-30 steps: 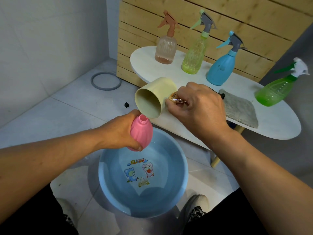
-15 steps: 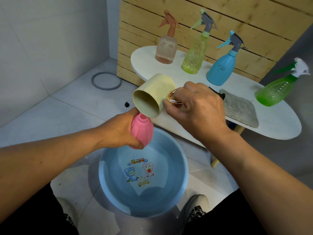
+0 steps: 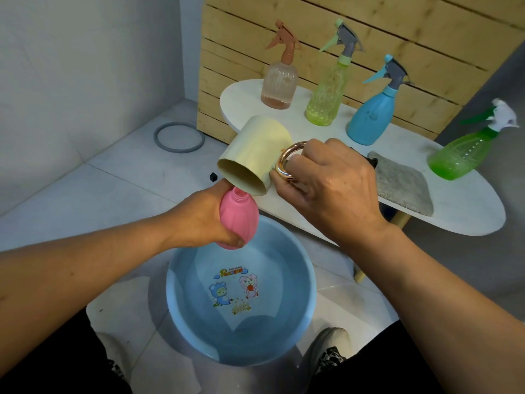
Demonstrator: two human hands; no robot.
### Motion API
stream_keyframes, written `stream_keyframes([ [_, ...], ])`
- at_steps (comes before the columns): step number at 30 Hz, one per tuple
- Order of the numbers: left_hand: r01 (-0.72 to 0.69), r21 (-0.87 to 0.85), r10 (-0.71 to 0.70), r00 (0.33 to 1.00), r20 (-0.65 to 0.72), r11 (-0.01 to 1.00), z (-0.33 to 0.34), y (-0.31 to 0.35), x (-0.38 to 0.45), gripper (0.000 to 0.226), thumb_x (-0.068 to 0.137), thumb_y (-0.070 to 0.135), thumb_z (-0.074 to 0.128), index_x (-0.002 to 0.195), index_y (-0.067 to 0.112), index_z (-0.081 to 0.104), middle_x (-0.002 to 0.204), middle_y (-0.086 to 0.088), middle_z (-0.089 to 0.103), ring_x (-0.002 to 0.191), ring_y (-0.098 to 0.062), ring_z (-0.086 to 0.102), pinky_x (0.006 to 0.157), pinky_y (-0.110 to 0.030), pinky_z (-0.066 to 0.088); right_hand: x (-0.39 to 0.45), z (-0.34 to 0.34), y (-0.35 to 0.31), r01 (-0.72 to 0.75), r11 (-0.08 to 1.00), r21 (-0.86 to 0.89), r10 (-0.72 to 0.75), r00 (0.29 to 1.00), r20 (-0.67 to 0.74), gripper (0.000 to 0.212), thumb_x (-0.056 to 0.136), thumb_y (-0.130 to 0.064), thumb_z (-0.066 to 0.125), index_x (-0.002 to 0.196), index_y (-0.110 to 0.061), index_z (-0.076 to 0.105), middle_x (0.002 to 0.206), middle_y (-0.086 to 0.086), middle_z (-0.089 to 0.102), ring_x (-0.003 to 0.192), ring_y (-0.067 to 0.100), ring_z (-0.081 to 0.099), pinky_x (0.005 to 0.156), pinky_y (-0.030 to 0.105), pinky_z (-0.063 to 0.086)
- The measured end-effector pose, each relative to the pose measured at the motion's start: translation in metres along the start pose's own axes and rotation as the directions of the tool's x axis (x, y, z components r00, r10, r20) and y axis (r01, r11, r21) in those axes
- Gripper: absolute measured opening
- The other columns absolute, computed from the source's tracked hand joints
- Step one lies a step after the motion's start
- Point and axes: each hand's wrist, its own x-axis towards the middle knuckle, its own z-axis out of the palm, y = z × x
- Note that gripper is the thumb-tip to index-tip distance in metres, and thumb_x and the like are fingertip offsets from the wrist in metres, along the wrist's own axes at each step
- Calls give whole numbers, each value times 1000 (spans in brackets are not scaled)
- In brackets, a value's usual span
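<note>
Pour step in hand: right grip (image 3: 332, 180) curls round the gold handle (image 3: 287, 163) of the cream mug (image 3: 255, 155), mug tipped, mouth just over the open neck of the pink bottle (image 3: 240, 220). Left grip (image 3: 204, 220) wraps round the bottle, upright above the far rim of the blue basin (image 3: 193, 317), off the desk (image 3: 468, 217) front edge. No stream visible. Next likely: tip further, lip lined on the narrow neck

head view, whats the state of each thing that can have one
pink bottle: uncapped, neck up, gripped by left hand
cream mug: tipped on its side, mouth at the pink bottle's neck, right hand gripping its gold handle
blue basin: on the floor, seemingly some water inside
spray bottles: upright, sprayer heads on
grey cloth: lying flat on the table
</note>
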Motion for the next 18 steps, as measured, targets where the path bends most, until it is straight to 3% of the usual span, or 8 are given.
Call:
stream_keyframes([
  [3, 5, -15, -5, 1000, -3, 1000, 0, 1, 0, 97, 55, 38, 99, 130, 46, 38, 116, 22, 57, 105, -5, 57, 72, -18, 51, -1, 2, -2, -72, 996, 49, 71, 997, 19, 32, 96, -37, 64, 73, -15, 63, 71, 3, 53, 62, 24, 44, 56, 31, 25],
  [5, 15, -32, -15, 1000, -1, 999, 1, 1, 0, 97, 55, 37, 99, 131, 45, 39, 116, 21, 57, 105, -6, 58, 73, -20, 52, -2, 4, -7, -302, 942, 146, 287, 951, 116, 33, 94, -44, 63, 71, -21, 57, 69, -4, 51, 65, 21, 47, 56, 31, 28],
  [7, 28, -36, -28, 1000, -5, 999, 1, 0, 0, 96, 56, 36, 99, 131, 43, 39, 116, 21, 56, 105, -8, 58, 71, -19, 52, -4, 8, -8, -559, 781, 279, 489, 825, 284, 39, 94, -50, 63, 69, -24, 49, 66, -8, 48, 66, 17, 46, 57, 33, 30],
  [10, 54, -56, -56, 998, -25, 997, 3, -1, 1, 95, 58, 31, 98, 130, 43, 38, 116, 22, 53, 104, -7, 56, 71, -19, 50, -9, 18, -1, -773, 490, 402, 613, 634, 471, 44, 93, -53, 63, 67, -19, 55, 57, -11, 48, 59, 11, 44, 57, 33, 36],
  [14, 102, -97, -107, 993, -50, 990, 15, -15, 1, 94, 58, 28, 99, 130, 41, 40, 116, 22, 52, 103, -6, 55, 71, -18, 50, -19, 44, 6, -888, 224, 402, 630, 447, 635, 44, 93, -53, 64, 69, -17, 61, 54, -14, 48, 50, 6, 38, 55, 29, 34],
  [18, 143, -145, -154, 986, -70, 979, 35, -35, -1, 94, 55, 23, 100, 130, 36, 45, 118, 17, 54, 103, -6, 57, 68, -17, 48, -37, 74, 10, -938, 50, 344, 617, 300, 727, 43, 94, -50, 64, 65, -19, 54, 65, 1, 50, 56, 10, 37, 55, 27, 35],
])
